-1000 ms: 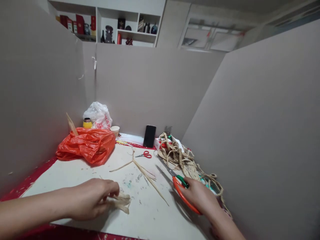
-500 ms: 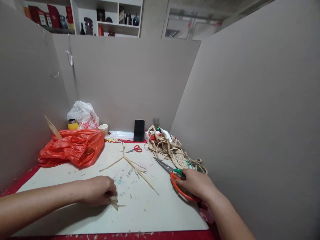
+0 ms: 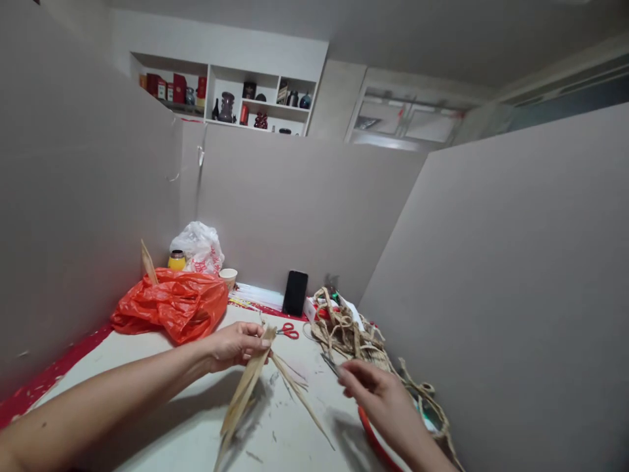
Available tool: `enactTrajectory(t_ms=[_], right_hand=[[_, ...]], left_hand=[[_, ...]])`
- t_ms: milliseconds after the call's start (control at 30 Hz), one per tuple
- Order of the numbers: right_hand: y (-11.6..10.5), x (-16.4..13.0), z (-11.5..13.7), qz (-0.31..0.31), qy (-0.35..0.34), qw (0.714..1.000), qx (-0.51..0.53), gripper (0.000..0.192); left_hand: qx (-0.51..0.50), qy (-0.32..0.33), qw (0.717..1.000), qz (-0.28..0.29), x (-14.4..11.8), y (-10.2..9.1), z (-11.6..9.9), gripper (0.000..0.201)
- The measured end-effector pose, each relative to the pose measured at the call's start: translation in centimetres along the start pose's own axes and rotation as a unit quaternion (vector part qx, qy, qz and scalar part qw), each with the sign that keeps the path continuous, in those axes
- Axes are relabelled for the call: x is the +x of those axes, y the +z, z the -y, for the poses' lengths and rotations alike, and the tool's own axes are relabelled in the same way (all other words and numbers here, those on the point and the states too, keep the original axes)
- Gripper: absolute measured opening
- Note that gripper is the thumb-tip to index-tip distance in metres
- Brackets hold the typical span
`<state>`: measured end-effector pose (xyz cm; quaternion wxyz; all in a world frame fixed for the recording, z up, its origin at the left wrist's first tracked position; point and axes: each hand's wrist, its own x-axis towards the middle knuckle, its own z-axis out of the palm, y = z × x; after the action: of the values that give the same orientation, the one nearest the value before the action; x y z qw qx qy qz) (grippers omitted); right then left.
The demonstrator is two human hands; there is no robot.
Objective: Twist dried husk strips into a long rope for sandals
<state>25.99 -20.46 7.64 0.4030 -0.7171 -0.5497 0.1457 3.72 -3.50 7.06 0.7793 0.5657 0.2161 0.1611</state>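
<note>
- Head view: the left hand (image 3: 234,345) is lifting a bundle of flat, pale dried-leaf strips (image 3: 242,398) clear of the white table (image 3: 162,419); its fingers (image 3: 255,341) are pinching the bundle's upper end, and the lower ends are hanging down toward the near edge.
- The right hand (image 3: 381,401) is hovering just right of the bundle, fingers loosely spread and grasping nothing.
- Large scissors with orange-red handles (image 3: 366,426) are lying on the table directly under the right hand; only the blade tip and a curve of handle are showing.
- Step in hand, as I judge it: taking up a strip bundle and bringing the free hand in to it.
- The next move is calling for a second grip lower on the strips, so the loose ends are not fanning apart.
- Count: two hands; two pairs of scissors, the large one and a small red-handled pair (image 3: 287,332) farther back.
- One held bundle, plus a few loose thin straw strips (image 3: 295,387) lying between the hands; their exact number is not readable.
- One crumpled orange plastic bag (image 3: 171,305), one white plastic bag (image 3: 199,246), one yellow jar (image 3: 177,261), one paper cup (image 3: 228,276), one black phone standing upright (image 3: 295,293).
- One tangled heap of braided straw rope (image 3: 354,334) is sitting at the table's right side.
</note>
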Motion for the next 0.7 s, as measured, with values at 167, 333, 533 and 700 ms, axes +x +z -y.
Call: enactTrajectory(t_ms=[167,333,533,700], right_hand=[[6.3,2.5,5.2,0.066,-0.008,0.991,0.115,0.03],[11.6,6.4,5.4,0.082,0.033,0.974,0.208,0.034],[14.2,9.0,2.7,0.127,0.077,0.935,0.323,0.035],[13.7,8.9,1.5,0.127,0.109,0.897,0.41,0.03]], left_hand=[[-0.05,0.059,0.996,-0.043,1.5,-0.4,0.6,0.033],[-0.059,0.084,0.992,-0.076,2.3,-2.1,1.4,0.035],[-0.112,0.065,0.99,-0.051,3.6,-4.8,2.7,0.037],[-0.116,0.026,0.991,-0.063,4.2,-5.6,3.5,0.03]])
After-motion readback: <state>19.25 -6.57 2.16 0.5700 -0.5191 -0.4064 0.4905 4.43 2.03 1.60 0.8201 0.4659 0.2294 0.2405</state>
